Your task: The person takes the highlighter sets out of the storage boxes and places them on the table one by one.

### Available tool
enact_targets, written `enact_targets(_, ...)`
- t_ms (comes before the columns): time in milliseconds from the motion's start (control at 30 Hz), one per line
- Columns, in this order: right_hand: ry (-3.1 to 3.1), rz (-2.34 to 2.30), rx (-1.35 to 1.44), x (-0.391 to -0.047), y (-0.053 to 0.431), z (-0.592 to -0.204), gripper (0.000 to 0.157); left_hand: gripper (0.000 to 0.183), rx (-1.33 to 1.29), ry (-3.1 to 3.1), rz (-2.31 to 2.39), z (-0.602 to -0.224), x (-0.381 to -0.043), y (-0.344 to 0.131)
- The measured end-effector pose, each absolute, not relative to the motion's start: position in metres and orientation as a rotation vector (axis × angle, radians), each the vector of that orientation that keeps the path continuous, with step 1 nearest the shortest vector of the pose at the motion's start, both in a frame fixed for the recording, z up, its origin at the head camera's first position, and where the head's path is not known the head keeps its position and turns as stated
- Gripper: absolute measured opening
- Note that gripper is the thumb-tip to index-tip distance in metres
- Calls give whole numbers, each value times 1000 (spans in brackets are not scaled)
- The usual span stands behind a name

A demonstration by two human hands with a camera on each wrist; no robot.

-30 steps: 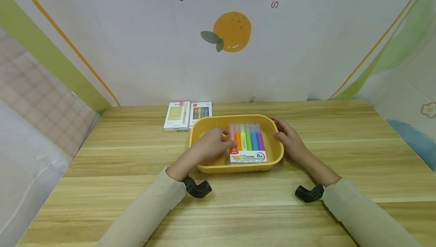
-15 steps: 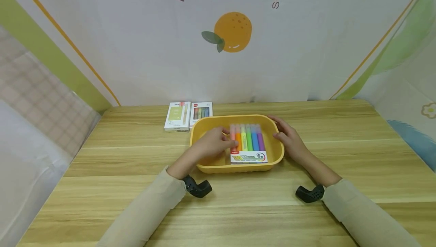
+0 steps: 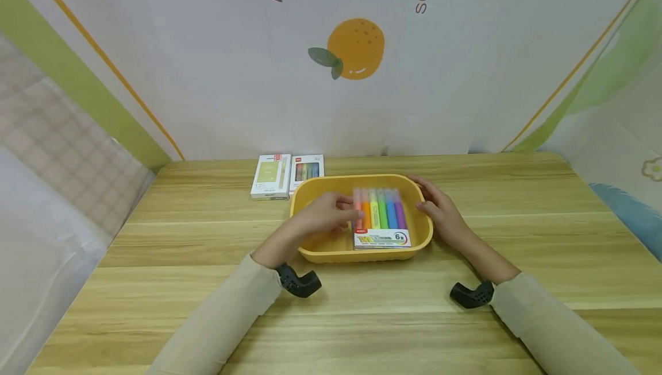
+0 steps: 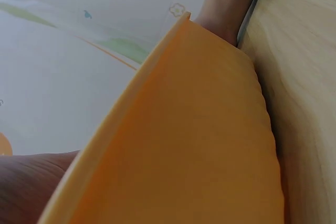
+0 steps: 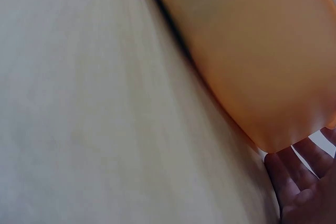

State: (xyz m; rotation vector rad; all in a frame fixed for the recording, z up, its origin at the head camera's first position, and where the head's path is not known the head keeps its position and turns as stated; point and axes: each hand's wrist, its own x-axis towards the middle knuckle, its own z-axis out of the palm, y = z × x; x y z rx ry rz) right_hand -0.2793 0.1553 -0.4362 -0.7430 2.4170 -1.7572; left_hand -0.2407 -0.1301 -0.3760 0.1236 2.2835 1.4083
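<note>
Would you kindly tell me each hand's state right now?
Left hand: pinching the left edge of the highlighter pack.
Right hand: holding the right end of the yellow tray.

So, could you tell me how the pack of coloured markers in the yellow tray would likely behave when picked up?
The pack of coloured markers would probably lift as one fairly stiff piece, since its markers sit side by side behind a white printed band. It seems unlikely to roll, being broad and flat. It looks light, with only six slim markers.

The table (image 3: pixel 372 317) is wooden. On it stands a yellow tray (image 3: pixel 357 256), and near its far left corner lie two white boxes (image 3: pixel 270 177), side by side.
</note>
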Motion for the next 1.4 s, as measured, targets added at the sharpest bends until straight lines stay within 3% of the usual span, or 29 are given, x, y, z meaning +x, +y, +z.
enact_targets(900, 2407, -1761, -715, -280, 155, -436, 57, 57, 97, 2221, 1499, -374, -240, -130)
enact_targets(1400, 2406, -1761, -727, -279, 155, -435, 57, 76, 124, 2203, 1580, -375, -241, -131)
